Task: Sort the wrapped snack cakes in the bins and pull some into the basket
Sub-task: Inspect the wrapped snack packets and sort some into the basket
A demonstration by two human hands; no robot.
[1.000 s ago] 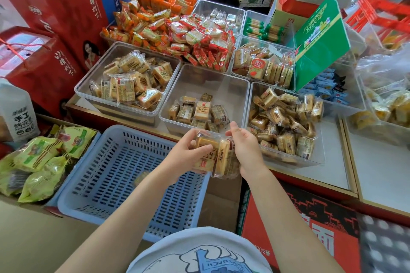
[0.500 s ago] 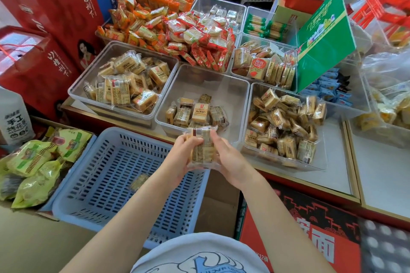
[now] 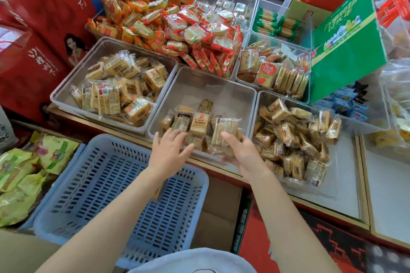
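Observation:
The clear middle bin [image 3: 210, 93] holds a small heap of wrapped snack cakes [image 3: 197, 124] at its front. My right hand [image 3: 241, 153] is at the bin's front right corner, shut on a clear-wrapped pack of cakes [image 3: 225, 133] that it holds upright above the heap. My left hand [image 3: 168, 150] lies over the bin's front rim with its fingers spread, fingertips touching the cakes at the left of the heap. The blue slotted basket [image 3: 106, 195] stands below the shelf under my left forearm; one wrapped cake [image 3: 160, 191] shows in it beside my arm.
Clear bins of wrapped cakes sit left [image 3: 119, 86] and right [image 3: 292, 139] of the middle bin. Red and orange snack packs [image 3: 195, 33] pile up behind. A green carton [image 3: 346, 46] leans at the right, red gift boxes [image 3: 37, 35] stand left, green bags [image 3: 20, 184] lie beside the basket.
Both hands moved forward from above the basket's corner to the middle bin. The pack they held together is now in my right hand alone; my left hand has let go and spread out.

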